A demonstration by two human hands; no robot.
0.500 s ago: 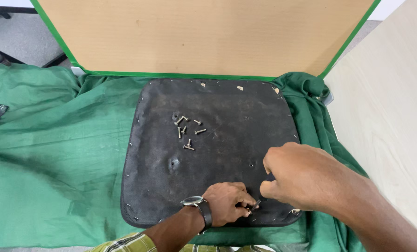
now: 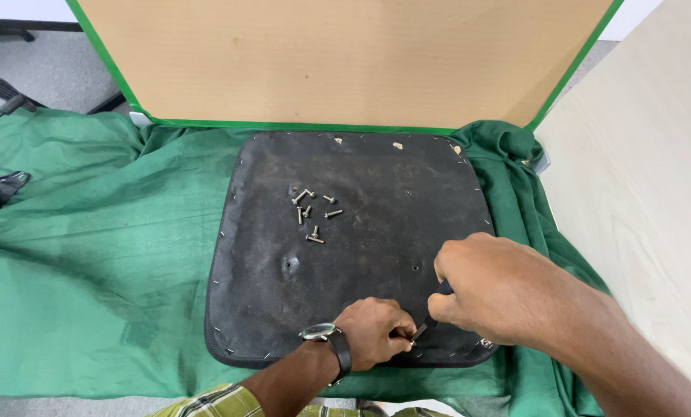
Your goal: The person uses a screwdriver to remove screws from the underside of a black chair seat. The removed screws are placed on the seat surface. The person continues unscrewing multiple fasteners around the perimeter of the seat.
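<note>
Pinching small screw point(image 2: 412, 337) at near edge of black seat pan point(image 2: 361, 224) with my left hand point(image 2: 372, 333), fingers closed on it, steadying it upright. My right hand point(image 2: 488, 289) grips dark tool point(image 2: 432, 318), fingers clamped, tip meeting screw. Loose screws point(image 2: 313, 215) lie on pan's far-left part. Green cloth point(image 2: 98, 255) under pan covers surface; cardboard panel point(image 2: 345, 58) stands behind pan.

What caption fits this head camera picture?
Two hands, left hand and right hand, grip a thin dark tool on a black fabric-covered seat base.
</note>
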